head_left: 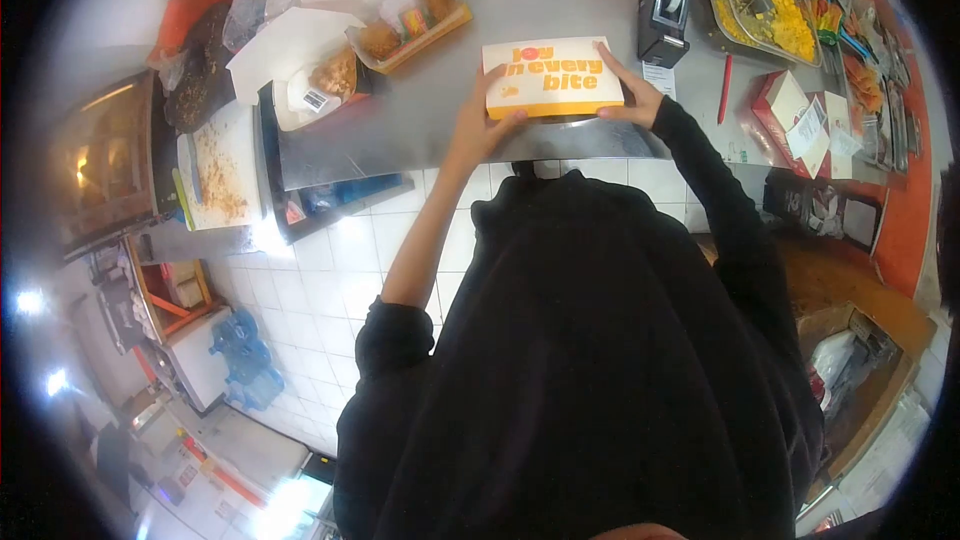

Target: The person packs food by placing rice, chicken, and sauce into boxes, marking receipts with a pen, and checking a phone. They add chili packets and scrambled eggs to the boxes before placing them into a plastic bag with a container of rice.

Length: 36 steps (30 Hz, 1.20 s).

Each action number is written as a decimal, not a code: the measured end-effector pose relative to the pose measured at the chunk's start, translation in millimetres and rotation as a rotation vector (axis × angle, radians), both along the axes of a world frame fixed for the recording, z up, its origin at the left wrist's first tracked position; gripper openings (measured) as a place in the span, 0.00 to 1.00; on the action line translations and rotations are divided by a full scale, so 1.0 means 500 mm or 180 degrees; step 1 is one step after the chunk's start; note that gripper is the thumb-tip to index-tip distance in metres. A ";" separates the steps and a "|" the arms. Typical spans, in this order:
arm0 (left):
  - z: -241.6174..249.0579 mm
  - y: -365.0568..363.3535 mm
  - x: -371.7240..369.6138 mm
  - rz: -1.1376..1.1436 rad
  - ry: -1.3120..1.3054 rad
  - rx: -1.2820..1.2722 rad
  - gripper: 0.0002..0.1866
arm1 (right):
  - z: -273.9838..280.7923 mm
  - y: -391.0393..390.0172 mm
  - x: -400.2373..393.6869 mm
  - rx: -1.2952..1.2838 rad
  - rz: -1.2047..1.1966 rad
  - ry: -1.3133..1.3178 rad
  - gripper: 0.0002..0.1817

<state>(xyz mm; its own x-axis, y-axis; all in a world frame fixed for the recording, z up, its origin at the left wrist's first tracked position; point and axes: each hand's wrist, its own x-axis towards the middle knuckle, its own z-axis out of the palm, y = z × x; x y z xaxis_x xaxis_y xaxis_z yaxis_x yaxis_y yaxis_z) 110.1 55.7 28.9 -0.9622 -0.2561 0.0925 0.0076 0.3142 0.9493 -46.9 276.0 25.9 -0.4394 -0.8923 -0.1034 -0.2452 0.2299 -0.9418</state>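
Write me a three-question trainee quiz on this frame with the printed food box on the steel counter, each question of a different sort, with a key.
1. True or false: both hands grip the closed printed box, the left hand at one end and the right hand at the other.
2. Multiple choice: what stands just past the box's right end on the steel counter? A) a black label printer B) a kettle C) a stack of plates
3. Fill in: the open tray of fried food lies to the box's ____ in the picture.

Key: 1 true; 2 A; 3 left
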 end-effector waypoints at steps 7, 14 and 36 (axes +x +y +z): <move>-0.039 0.006 0.010 0.0092 0.0069 -0.1225 0.21 | -0.009 -0.008 0.040 0.0337 -0.0037 0.2614 0.37; -0.005 0.018 0.010 0.0048 0.0399 -0.2946 0.23 | -0.020 -0.016 0.063 0.0754 -0.0073 0.3104 0.39; -0.043 0.068 -0.127 -0.0163 0.1744 -0.2918 0.09 | -0.076 0.089 -0.047 -0.0829 -0.3259 -0.0570 0.09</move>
